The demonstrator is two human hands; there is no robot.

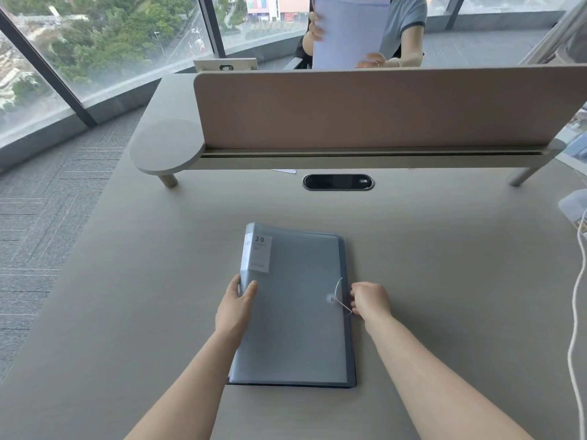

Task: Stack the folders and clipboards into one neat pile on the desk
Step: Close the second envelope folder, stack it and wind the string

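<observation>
Left hand (236, 308) grips spine edge of translucent grey-blue plastic folder (292, 312), thumb on cover. Right hand (370, 300), fingers curled, pinches opposite edge. Pile flat on beige worktop (444, 265).

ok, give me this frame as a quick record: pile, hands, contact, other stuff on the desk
pile: translucent grey folder on top of a darker folder, edges nearly flush, flat on the desk
label: white sticker reading 20, top left of the upper cover
left hand: grip on the spine edge, thumb on the cover
right hand: fingers curled at the right edge by the string closure; whether it grips is unclear
desk extras: cable port, divider screen, white cable at right
background: another person holding papers behind the screen
</observation>
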